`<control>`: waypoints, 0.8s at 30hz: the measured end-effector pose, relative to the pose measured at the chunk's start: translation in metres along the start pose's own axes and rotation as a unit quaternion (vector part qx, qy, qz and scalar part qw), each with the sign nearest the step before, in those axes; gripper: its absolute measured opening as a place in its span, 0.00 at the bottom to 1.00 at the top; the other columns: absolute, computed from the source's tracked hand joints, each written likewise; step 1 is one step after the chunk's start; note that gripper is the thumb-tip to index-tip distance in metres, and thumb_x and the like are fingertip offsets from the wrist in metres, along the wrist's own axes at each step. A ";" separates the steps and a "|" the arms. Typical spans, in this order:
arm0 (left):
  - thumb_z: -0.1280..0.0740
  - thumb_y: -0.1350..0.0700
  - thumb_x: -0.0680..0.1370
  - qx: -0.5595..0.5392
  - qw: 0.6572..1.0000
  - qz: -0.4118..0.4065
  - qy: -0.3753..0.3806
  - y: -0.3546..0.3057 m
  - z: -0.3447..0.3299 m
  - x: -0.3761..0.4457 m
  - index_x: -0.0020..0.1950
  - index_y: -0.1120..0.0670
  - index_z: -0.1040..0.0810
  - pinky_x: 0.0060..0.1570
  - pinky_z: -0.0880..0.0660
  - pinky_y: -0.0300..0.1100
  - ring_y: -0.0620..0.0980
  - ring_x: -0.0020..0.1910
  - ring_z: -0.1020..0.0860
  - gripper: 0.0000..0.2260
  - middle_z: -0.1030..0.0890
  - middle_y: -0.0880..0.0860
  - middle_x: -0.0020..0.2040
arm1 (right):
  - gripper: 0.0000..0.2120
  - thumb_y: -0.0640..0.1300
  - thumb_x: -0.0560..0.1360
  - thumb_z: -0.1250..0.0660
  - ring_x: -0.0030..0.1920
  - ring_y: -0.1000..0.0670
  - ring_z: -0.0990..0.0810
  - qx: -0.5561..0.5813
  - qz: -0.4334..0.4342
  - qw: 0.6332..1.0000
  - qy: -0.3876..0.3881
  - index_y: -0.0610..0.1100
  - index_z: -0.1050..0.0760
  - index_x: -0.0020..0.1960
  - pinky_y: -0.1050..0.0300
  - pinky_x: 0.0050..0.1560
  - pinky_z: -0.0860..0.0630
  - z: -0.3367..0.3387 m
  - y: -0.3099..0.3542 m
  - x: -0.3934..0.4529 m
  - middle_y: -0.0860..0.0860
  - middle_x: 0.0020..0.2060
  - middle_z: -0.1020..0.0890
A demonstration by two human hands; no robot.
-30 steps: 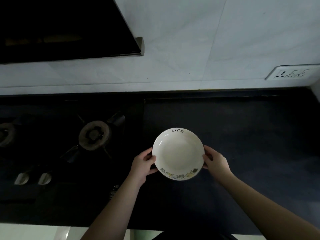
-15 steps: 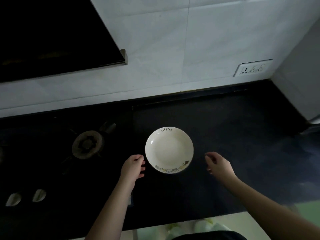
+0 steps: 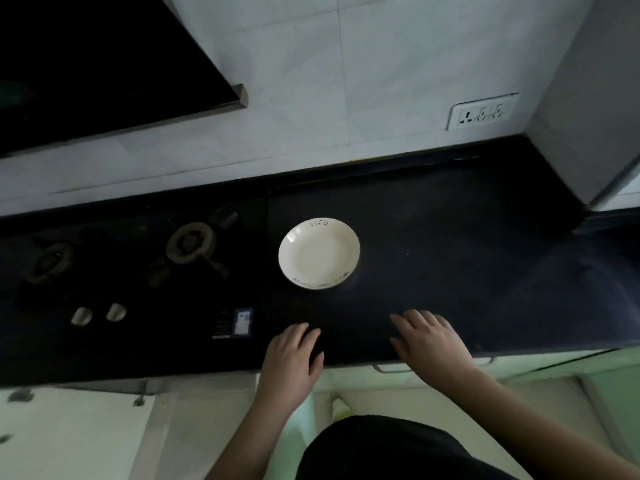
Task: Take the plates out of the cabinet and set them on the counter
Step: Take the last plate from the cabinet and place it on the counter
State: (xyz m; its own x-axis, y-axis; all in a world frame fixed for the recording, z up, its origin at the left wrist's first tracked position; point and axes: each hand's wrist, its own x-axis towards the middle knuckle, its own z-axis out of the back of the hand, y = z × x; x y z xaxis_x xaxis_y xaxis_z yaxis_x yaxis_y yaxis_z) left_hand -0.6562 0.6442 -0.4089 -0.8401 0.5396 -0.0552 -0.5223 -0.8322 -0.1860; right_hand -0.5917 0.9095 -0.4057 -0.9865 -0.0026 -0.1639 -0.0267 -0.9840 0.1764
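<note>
Now, plate (image 3: 319, 253) down on the worktop (image 3: 450, 254).
I hold both hands (image 3: 292, 358) (image 3: 431, 341) open and empty, freed for the next plate.

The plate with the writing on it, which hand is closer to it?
Left, only slightly. The left hand is just below the plate, near the counter's front edge. The right hand is below and off to the plate's right. Neither touches it.

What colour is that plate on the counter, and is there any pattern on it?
Cream-white plate, with "Life" handwritten at the far rim and small coloured pictures along the near rim; head view.
</note>
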 end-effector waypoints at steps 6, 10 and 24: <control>0.47 0.40 0.81 0.037 0.996 0.060 0.050 -0.055 -0.013 -0.056 0.79 0.46 0.41 0.76 0.57 0.50 0.52 0.79 0.47 0.27 0.41 0.51 0.79 | 0.24 0.55 0.77 0.35 0.63 0.44 0.23 0.013 0.027 0.998 -0.060 0.45 0.27 0.70 0.46 0.65 0.29 0.000 -0.014 -0.055 0.48 0.62 0.21; 0.41 0.41 0.78 0.064 0.993 0.091 0.036 -0.068 0.007 -0.100 0.76 0.48 0.34 0.74 0.49 0.54 0.55 0.77 0.40 0.27 0.35 0.53 0.77 | 0.29 0.58 0.78 0.40 0.70 0.44 0.30 0.026 0.045 0.998 -0.037 0.47 0.34 0.74 0.45 0.71 0.36 -0.004 -0.007 -0.079 0.47 0.70 0.26; 0.47 0.39 0.80 0.051 0.952 0.300 -0.014 -0.056 0.021 -0.284 0.76 0.49 0.34 0.73 0.45 0.55 0.55 0.75 0.36 0.27 0.31 0.52 0.75 | 0.35 0.66 0.76 0.64 0.77 0.47 0.45 -0.029 0.228 0.971 0.067 0.52 0.51 0.79 0.48 0.76 0.52 -0.005 0.126 -0.125 0.50 0.78 0.42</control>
State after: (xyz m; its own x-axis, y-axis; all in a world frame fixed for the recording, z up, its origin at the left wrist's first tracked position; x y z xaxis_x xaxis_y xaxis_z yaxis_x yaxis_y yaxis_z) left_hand -0.3913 0.5343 -0.3617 -0.9946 -0.0392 -0.0958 0.0425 -0.9986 -0.0322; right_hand -0.4705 0.7850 -0.3681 -0.8632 -0.4605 -0.2070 0.4217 -0.8830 0.2059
